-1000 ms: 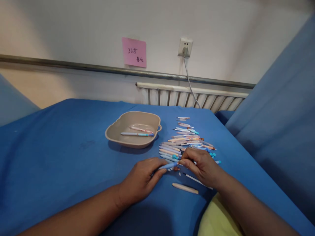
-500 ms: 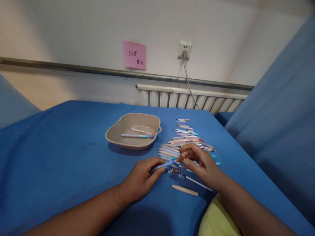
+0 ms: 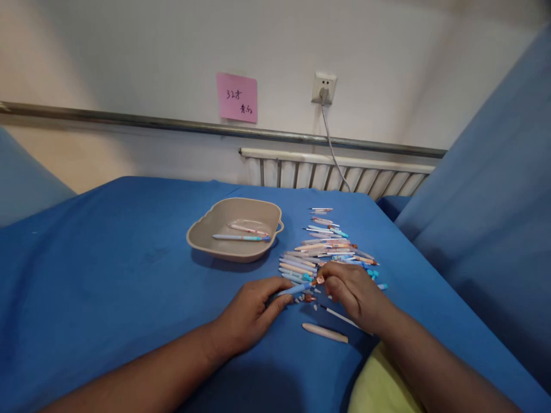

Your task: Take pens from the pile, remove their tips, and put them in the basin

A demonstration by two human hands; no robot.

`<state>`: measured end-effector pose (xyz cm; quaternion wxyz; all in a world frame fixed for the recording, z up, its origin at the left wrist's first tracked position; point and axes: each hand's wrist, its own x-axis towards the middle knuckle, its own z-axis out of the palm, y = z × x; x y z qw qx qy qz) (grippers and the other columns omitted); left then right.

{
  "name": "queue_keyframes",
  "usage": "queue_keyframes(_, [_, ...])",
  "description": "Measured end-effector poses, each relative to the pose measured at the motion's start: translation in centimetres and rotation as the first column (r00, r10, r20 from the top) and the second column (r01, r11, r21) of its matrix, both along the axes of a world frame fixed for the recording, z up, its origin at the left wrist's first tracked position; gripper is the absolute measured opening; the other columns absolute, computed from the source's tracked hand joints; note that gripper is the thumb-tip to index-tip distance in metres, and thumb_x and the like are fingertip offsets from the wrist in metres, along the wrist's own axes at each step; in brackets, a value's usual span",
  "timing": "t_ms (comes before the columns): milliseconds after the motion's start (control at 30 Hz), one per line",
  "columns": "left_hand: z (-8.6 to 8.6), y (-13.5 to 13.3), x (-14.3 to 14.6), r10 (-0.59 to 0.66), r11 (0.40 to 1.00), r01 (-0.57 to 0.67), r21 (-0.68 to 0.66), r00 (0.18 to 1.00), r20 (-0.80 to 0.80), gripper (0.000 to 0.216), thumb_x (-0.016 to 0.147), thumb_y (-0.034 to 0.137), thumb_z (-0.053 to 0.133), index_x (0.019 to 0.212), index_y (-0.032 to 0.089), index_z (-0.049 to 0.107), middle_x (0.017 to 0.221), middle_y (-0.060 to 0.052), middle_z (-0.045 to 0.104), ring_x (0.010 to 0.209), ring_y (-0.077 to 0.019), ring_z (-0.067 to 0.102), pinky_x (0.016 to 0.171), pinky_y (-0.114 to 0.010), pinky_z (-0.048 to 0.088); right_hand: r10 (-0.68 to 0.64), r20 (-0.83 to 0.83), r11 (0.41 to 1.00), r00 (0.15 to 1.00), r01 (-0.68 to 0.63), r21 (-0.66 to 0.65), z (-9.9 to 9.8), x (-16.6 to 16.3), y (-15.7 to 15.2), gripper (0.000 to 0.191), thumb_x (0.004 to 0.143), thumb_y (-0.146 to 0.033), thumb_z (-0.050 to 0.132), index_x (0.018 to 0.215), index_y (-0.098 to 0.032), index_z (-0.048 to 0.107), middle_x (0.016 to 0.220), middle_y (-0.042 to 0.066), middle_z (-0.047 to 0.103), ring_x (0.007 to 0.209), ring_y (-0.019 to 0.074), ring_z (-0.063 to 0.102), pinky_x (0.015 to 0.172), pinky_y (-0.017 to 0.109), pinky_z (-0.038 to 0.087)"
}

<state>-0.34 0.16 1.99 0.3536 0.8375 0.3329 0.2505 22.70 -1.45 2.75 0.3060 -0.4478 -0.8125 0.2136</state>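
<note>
My left hand [image 3: 253, 307] is closed round a blue pen [image 3: 297, 288], held at a slant above the cloth. A brown top with a small pale patch [image 3: 319, 280] sits at the pen's upper right end. Curled in against that top is my right hand [image 3: 355, 289], its thumb and index finger at the brown piece. Below the hands lie a peach pen barrel [image 3: 325, 332], a white refill [image 3: 342, 316] with a dark tip, a loose brown top [image 3: 309, 298] and several small pale tips. The pile of pens and parts [image 3: 322, 248] stretches behind, partly hidden by my right hand.
A beige basin [image 3: 202, 250] stands left of the pile with two pens inside. Blue cloth [image 3: 129, 258] covers the table. Behind are a radiator [image 3: 336, 160], a rail, a socket with a cable [image 3: 329, 129] and a pink note [image 3: 237, 97]. Blue curtains hang at both sides.
My right hand's fingers have curled in more tightly at the pen's brown end, and the brown top has turned to show a pale patch. My left hand keeps its hold.
</note>
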Motion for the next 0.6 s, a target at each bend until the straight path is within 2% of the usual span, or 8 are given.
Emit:
queue_keyframes(100, [-0.4,0.0,-0.1,0.018,1.000,-0.018,-0.005,1.000,0.006,0.023,0.093,0.028,0.046,0.104,0.021,0.064,0.096,-0.002,0.069,0.086,-0.0155,0.061,0.079,-0.024,0.045,-0.018,-0.108,0.999,0.994,0.013,-0.047,0.1,-0.1,-0.2,0.017,0.091,-0.032,0.049,0.100,-0.019,0.053,0.074,0.001,0.063,0.066,0.0144,0.057,0.061,0.025,0.041])
queue_keyframes(233, [-0.6,0.0,-0.1,0.019,1.000,-0.019,-0.010,0.999,0.026,0.025,0.093,0.029,0.044,0.105,0.020,0.064,0.093,-0.002,0.069,0.083,-0.0153,0.061,0.081,-0.026,0.046,-0.017,-0.146,1.000,0.989,0.013,-0.027,-0.2,-0.5,-0.2,0.003,0.088,-0.023,0.052,0.089,-0.020,0.053,0.072,0.000,0.065,0.063,0.0131,0.057,0.060,0.024,0.041])
queue_keyframes(367, [-0.2,0.0,0.0,0.010,1.000,-0.010,-0.020,1.000,0.026,0.026,0.093,0.030,0.044,0.105,0.021,0.064,0.095,-0.003,0.069,0.086,-0.0162,0.061,0.082,-0.027,0.046,-0.028,-0.126,1.000,0.992,0.027,-0.016,-0.5,-0.6,0.0,0.012,0.089,-0.027,0.053,0.079,-0.021,0.055,0.070,0.000,0.066,0.061,0.0132,0.058,0.058,0.024,0.040])
queue_keyframes(467, [0.3,0.0,0.1,-0.021,0.999,0.022,-0.043,1.000,0.004,0.025,0.093,0.029,0.044,0.103,0.021,0.065,0.097,-0.003,0.069,0.088,-0.0165,0.062,0.081,-0.026,0.046,-0.058,-0.062,0.998,0.996,0.060,0.024,-0.6,-0.5,0.1,0.022,0.090,-0.032,0.051,0.071,-0.020,0.055,0.064,0.000,0.063,0.058,0.0129,0.055,0.056,0.024,0.037])
queue_keyframes(600, [0.9,-0.1,0.2,-0.026,0.999,0.026,-0.046,1.000,-0.002,0.024,0.093,0.028,0.044,0.102,0.020,0.065,0.096,-0.003,0.069,0.086,-0.0160,0.062,0.080,-0.025,0.047,-0.014,-0.047,0.999,0.999,0.015,0.029,-0.4,-0.3,0.0,0.026,0.093,-0.035,0.043,0.078,-0.020,0.057,0.067,0.001,0.062,0.061,0.0139,0.056,0.059,0.025,0.038])
